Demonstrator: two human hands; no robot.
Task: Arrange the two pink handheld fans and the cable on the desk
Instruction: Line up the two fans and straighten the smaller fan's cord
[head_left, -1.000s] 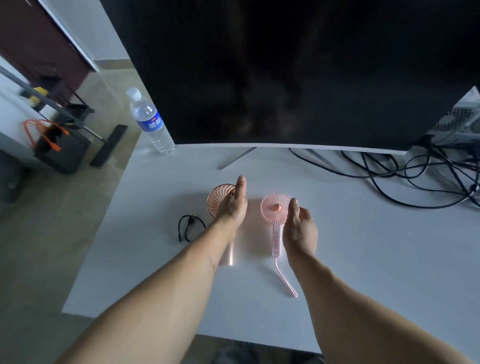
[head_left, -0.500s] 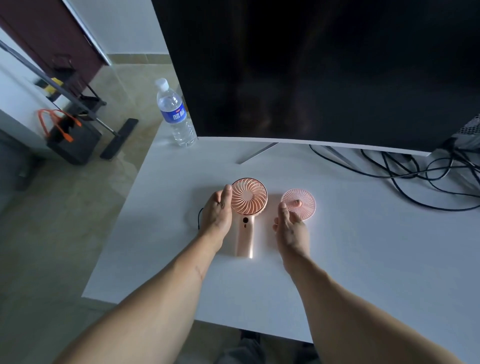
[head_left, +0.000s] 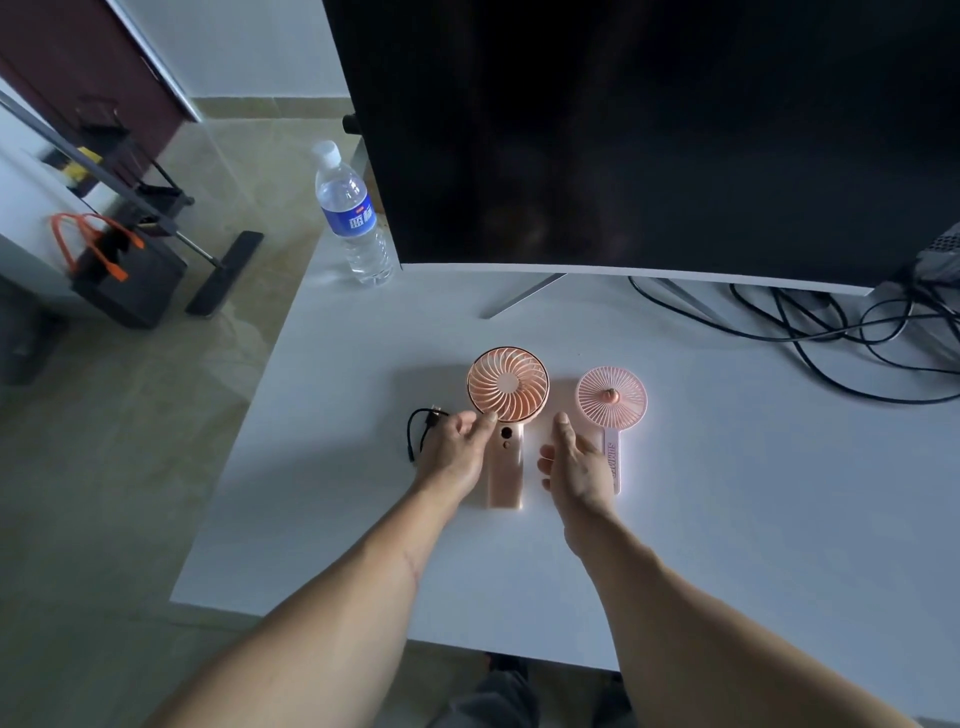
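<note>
White desk (head_left: 727, 493) fills the middle of the view, with tan floor tiles to its left and a large dark monitor (head_left: 649, 130) standing along its far edge.

Two pink fans lie flat, side by side, heads toward the monitor. The big fan (head_left: 507, 410) has a thick handle; the small fan (head_left: 612, 410) lies just right of it, on a thin flat handle. A short black cable (head_left: 422, 428) lies looped just left of the big fan.

The left hand (head_left: 457, 452) reaches in from below, loosely curled, holding nothing; its fingertips (head_left: 485, 420) sit at the lower left rim of the big fan's head, and the hand partly covers the cable. The right hand (head_left: 576, 467) lies open, fingers extended and apart, between the two handles; whether it touches the small fan's handle cannot be told. Both forearms are bare and stretched forward.

Left of the monitor stands a water bottle (head_left: 353, 213); under its right end, black wires (head_left: 831, 332) sprawl over the desk. On the floor far left of the big fan sits a black box (head_left: 124, 270) with orange straps.
</note>
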